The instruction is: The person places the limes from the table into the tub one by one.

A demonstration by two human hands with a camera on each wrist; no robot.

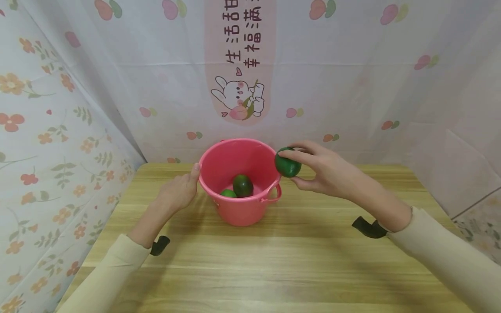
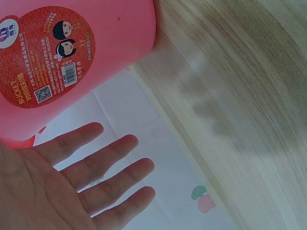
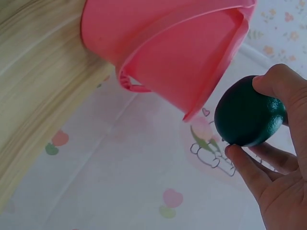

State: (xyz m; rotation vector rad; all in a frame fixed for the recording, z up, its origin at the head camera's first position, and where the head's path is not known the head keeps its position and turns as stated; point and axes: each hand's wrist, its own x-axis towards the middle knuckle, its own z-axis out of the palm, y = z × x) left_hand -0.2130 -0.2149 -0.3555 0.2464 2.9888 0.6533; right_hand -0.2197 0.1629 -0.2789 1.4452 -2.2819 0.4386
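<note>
In the head view a pink bucket (image 1: 240, 213) stands upright on the table. My left hand (image 1: 178, 191) is at its left side, thumb against the rim; in the left wrist view the fingers (image 2: 108, 165) are straight and spread apart. My right hand (image 1: 328, 171) pinches a smooth, dark green oval fruit (image 1: 287, 163) between thumb and fingers, just outside the right rim. The right wrist view shows this fruit (image 3: 247, 112) close up, above rim level. Inside the bucket lie another dark green fruit (image 1: 242, 186) and a lighter green one (image 1: 228, 193), partly hidden by the front wall.
The bucket's handle (image 1: 277, 195) hangs at its right front. A red round label (image 2: 48, 57) is on its side. Behind the wooden table (image 1: 250, 269) hangs a white printed cloth (image 1: 164, 87), and a floral one (image 1: 51, 174) hangs at the left.
</note>
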